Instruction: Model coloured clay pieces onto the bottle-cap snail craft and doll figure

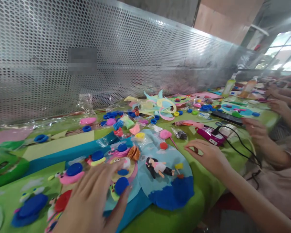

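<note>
My left hand is spread, thumb apart from the fingers, over a row of clay figures. Its fingertips reach a round pink clay piece with a face, and a blue disc lies by the thumb; whether they touch is unclear. To the right, my right hand hovers beside a round light-blue card, thumb and fingertips pressed together. Anything between them is too small to make out. On that card lie a clay figure with black hair, a red dot and a yellow piece.
A purple power strip with black cables sits beyond my right hand. Clay packets, blue rings and paper strips are scattered along a perforated metal panel. Other people's hands are at the right edge, near two bottles.
</note>
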`<action>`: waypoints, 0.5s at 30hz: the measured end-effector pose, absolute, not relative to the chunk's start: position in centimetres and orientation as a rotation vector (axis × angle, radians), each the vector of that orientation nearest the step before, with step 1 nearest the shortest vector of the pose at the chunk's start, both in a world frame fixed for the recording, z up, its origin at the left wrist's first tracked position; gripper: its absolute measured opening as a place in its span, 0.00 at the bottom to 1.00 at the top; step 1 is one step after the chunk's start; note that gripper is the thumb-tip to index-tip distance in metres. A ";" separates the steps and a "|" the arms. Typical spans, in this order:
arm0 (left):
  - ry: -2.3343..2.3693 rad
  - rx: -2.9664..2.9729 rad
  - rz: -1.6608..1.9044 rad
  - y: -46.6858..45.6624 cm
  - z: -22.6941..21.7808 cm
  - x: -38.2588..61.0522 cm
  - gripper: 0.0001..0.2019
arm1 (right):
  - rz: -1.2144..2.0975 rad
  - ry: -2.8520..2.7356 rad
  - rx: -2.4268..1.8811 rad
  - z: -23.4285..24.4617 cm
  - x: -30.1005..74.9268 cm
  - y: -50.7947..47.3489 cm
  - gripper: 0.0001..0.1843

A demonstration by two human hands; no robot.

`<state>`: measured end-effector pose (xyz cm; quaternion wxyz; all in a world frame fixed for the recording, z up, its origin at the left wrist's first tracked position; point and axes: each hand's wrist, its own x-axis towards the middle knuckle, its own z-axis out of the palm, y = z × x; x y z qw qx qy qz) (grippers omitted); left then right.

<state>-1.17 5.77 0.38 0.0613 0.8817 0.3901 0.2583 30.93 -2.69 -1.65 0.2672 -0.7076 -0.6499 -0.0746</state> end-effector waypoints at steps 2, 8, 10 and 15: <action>1.106 2.715 0.642 6.1 0.9 1.1 0.19 | -0.134 -1.816 -1.814 -0.2 29.5 -1.4 0.08; 1.039 2.682 0.376 7.9 1.2 6.5 0.30 | 0.048 -1.996 -1.536 2.8 26.0 4.6 0.03; 1.049 2.663 0.326 8.1 1.2 7.0 0.33 | 0.111 -1.999 -1.457 2.9 25.5 6.5 0.02; 1.092 2.576 0.215 7.8 1.1 7.2 0.39 | 0.320 -1.885 -1.367 1.7 26.2 8.3 0.02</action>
